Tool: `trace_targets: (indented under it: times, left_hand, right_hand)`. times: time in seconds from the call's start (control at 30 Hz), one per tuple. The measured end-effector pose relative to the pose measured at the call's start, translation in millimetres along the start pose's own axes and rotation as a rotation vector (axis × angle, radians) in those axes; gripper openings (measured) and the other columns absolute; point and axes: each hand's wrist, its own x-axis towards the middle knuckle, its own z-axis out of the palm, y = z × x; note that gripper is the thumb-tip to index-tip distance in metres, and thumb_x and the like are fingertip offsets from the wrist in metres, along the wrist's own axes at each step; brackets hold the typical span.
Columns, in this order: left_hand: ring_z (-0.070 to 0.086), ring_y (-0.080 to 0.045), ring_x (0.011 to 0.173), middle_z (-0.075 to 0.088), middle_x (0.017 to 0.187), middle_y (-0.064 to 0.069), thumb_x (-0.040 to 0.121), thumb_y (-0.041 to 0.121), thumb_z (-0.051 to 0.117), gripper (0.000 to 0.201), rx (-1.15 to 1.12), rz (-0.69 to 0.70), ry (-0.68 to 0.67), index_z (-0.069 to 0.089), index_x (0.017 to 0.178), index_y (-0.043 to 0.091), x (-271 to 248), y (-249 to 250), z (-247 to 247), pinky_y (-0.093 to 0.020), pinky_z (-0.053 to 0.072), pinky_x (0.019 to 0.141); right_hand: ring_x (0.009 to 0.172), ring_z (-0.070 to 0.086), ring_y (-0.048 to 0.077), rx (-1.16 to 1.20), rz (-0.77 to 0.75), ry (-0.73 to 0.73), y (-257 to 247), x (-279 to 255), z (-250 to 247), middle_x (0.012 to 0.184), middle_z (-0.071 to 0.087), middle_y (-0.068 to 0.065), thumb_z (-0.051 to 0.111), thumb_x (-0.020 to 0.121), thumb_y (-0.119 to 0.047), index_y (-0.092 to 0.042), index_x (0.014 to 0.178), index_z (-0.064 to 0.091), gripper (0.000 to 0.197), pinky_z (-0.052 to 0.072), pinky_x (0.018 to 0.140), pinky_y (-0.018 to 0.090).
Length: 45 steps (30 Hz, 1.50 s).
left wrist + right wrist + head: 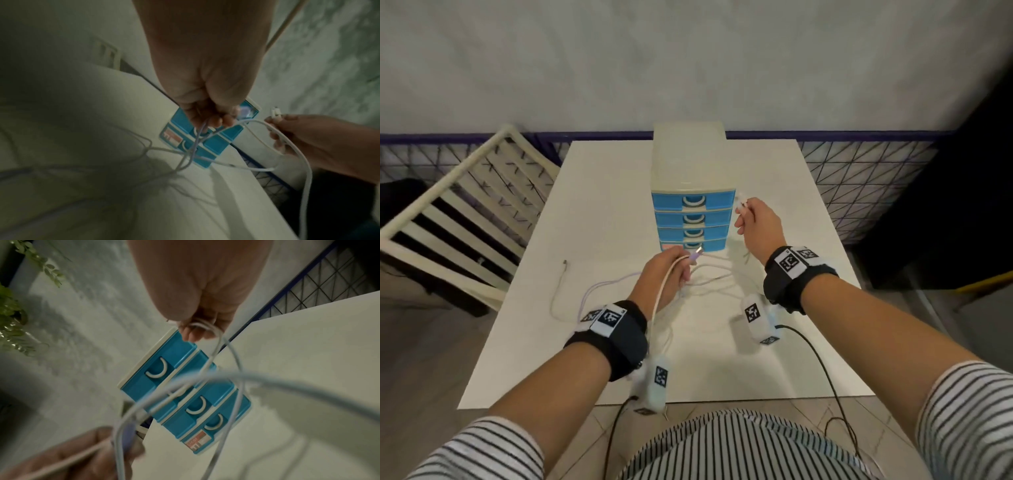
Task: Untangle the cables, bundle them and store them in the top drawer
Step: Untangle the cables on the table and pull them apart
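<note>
Several thin cables [709,281] lie tangled on the white table [613,192] in front of a small cabinet of blue drawers [693,219]; all its drawers are closed, the top drawer [692,200] included. My left hand [666,274] grips a lilac cable near its plug [695,256], and a cream cable [661,298] runs down over that wrist. My right hand [755,222], raised beside the cabinet's right side, pinches a white cable [292,142] just below its white plug [275,112]. The strands [205,379] hang slack between both hands.
A loose cable end [565,263] lies on the table to the left. A white slatted chair [448,219] stands left of the table, and a wire mesh fence [859,178] runs behind it. Dark sensor leads [822,363] hang off the near table edge.
</note>
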Motion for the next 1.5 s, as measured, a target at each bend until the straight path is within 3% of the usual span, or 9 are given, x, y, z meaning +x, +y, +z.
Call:
trace_targets:
  times: [0.13,0.27,0.43,0.57,0.67,0.8,1.1,1.3,1.5]
  left_hand:
    - [0.055,-0.013,0.067,0.062,0.07,0.007,0.092,0.02,0.049,0.02,0.574,0.075,-0.271,0.061,0.075,0.02,2,-13,-25,-0.03,0.045,0.066]
    - [0.061,-0.013,0.08,0.069,0.079,0.006,0.087,0.015,0.052,0.019,0.653,0.036,-0.447,0.067,0.079,0.022,-8,-11,-24,-0.028,0.046,0.075]
    - [0.062,-0.018,0.058,0.062,0.067,-0.001,0.087,-0.001,0.046,0.021,0.42,-0.195,-0.076,0.058,0.073,0.008,-9,-28,-21,-0.025,0.046,0.06]
    - [0.065,-0.012,0.056,0.063,0.074,-0.006,0.095,0.027,0.052,0.025,-0.044,-0.259,0.175,0.054,0.078,0.009,-1,-5,-19,-0.032,0.056,0.058]
    - [0.068,-0.02,0.077,0.06,0.084,-0.01,0.092,0.032,0.056,0.029,-0.262,-0.223,0.168,0.058,0.088,0.003,5,24,-11,-0.032,0.06,0.067]
    - [0.068,-0.011,0.072,0.071,0.081,-0.005,0.089,0.035,0.06,0.033,-0.414,-0.262,0.177,0.067,0.094,0.003,7,37,0,-0.024,0.06,0.068]
    - [0.066,-0.014,0.071,0.068,0.084,-0.01,0.096,0.02,0.05,0.024,-0.56,-0.312,0.209,0.064,0.1,0.001,7,38,5,-0.017,0.055,0.056]
    - [0.066,-0.008,0.067,0.068,0.083,-0.006,0.095,0.028,0.051,0.027,-0.586,-0.308,0.165,0.065,0.097,0.005,7,34,1,-0.019,0.056,0.06]
    - [0.07,-0.018,0.075,0.069,0.09,-0.01,0.096,0.04,0.043,0.041,-0.52,-0.359,0.083,0.061,0.105,0.005,11,28,-1,-0.03,0.059,0.074]
  right_hand:
    - [0.077,0.049,0.021,0.048,0.015,0.205,-7,9,-11,0.086,0.054,0.011,0.034,0.099,-0.008,-0.01,0.092,0.044,0.012,0.04,0.064,0.024]
    - [0.046,0.054,0.014,0.598,0.27,0.209,-26,16,-16,0.068,0.049,0.007,0.033,0.098,-0.014,-0.009,0.08,0.048,0.024,0.046,0.047,0.02]
    - [0.033,0.049,0.007,0.536,0.284,-0.029,-29,16,-6,0.062,0.048,0.005,0.031,0.099,-0.016,-0.013,0.074,0.051,0.032,0.037,0.034,0.015]
    - [0.037,0.056,0.007,0.418,0.333,-0.239,-25,3,9,0.062,0.055,0.006,0.029,0.101,-0.014,-0.012,0.075,0.051,0.034,0.043,0.037,0.017]
    - [0.05,0.066,0.009,0.479,0.405,-0.445,-31,-11,18,0.07,0.065,0.007,0.033,0.102,-0.013,-0.007,0.083,0.056,0.03,0.052,0.048,0.017]
    - [0.078,0.066,0.016,0.42,0.293,-0.485,-31,-25,28,0.094,0.067,0.012,0.046,0.099,-0.02,0.001,0.111,0.06,0.029,0.056,0.075,0.025]
    - [0.071,0.064,0.014,0.55,0.311,-0.527,-33,-35,35,0.083,0.065,0.005,0.045,0.099,-0.024,-0.013,0.101,0.054,0.014,0.057,0.074,0.03]
    - [0.097,0.058,0.025,0.54,0.313,-0.642,-34,-37,35,0.099,0.064,0.007,0.051,0.093,-0.04,-0.018,0.102,0.059,0.025,0.041,0.102,0.052]
    - [0.095,0.063,0.017,0.507,0.315,-0.706,-42,-42,39,0.108,0.066,0.003,0.044,0.095,-0.045,-0.02,0.116,0.063,0.037,0.052,0.092,0.038]
